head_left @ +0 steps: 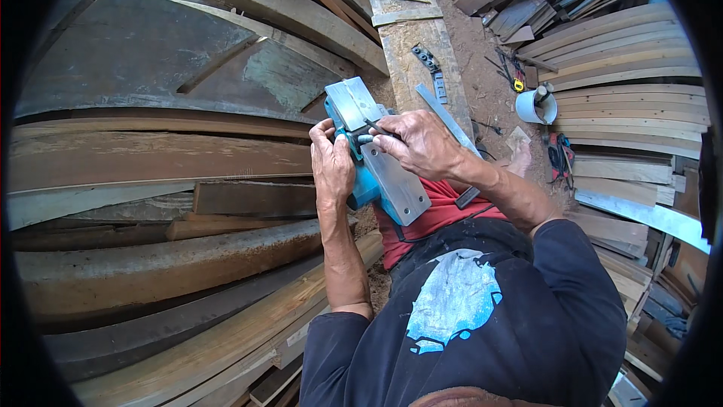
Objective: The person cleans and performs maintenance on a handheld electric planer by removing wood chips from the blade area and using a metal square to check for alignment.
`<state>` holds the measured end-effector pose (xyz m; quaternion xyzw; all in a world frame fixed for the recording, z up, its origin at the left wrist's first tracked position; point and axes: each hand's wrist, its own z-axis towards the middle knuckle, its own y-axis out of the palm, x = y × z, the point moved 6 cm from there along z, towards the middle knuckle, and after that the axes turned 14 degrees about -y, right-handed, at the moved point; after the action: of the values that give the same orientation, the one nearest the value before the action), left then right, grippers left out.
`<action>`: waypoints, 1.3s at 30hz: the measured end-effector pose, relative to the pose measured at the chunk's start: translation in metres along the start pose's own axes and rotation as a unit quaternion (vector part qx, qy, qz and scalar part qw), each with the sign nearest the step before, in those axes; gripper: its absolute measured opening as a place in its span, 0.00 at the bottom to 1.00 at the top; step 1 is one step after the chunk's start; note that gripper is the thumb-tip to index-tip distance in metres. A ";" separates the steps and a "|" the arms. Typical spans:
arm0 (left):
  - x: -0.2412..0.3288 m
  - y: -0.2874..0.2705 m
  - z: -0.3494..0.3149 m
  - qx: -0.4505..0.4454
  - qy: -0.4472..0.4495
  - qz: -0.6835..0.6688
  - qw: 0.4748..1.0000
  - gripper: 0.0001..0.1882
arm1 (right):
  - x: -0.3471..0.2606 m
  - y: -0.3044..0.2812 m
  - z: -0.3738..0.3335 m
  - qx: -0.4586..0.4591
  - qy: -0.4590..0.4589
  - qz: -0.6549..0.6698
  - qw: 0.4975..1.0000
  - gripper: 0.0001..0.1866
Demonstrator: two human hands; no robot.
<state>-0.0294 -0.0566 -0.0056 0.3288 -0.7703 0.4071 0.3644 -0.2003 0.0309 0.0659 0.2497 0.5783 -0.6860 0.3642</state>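
Note:
An electric hand planer (395, 185) with a teal body lies sole-up over my lap, its flat metal sole plates facing me. My left hand (334, 170) is wrapped around its side, fingers and thumb near the gap between the plates. In my right hand (425, 140) I pinch a thin dark rod-like tool (384, 131), held over that same gap; its exact kind is unclear. Just beyond my right hand, a flat grey metal bar (446, 117) slants across the plank bench (410, 27). Small dark metal parts with holes (425, 58) lie farther up the bench.
Stacked timber (166, 155) fills the left side, and more boards (625, 113) are piled on the right. A yellow-black tape measure (518, 85), a white container (535, 108) and a red-black tool (559, 157) sit right of the bench. Sawdust (471, 53) covers the ground.

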 end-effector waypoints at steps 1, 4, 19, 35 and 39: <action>-0.001 -0.001 0.000 0.004 0.009 -0.021 1.000 0.22 | -0.001 -0.002 -0.002 0.000 -0.001 0.000 1.000 0.13; 0.007 -0.009 -0.011 0.054 0.082 0.015 0.995 0.22 | 0.007 -0.019 -0.016 0.060 0.044 0.038 0.996 0.12; 0.036 -0.007 -0.034 0.110 0.238 0.071 0.962 0.15 | 0.148 0.012 -0.110 0.065 0.077 -0.234 0.967 0.17; 0.024 -0.007 -0.028 0.110 0.206 0.052 0.971 0.16 | 0.099 -0.002 -0.181 -0.233 0.120 -0.130 0.956 0.15; 0.022 -0.006 -0.024 0.089 0.192 0.019 0.977 0.17 | 0.064 0.027 -0.245 -0.207 0.066 -0.200 0.956 0.12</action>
<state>-0.0294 -0.0433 0.0247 0.2603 -0.6528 0.5364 0.4673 -0.2377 0.2549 -0.0504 0.0930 0.7683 -0.5921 0.2245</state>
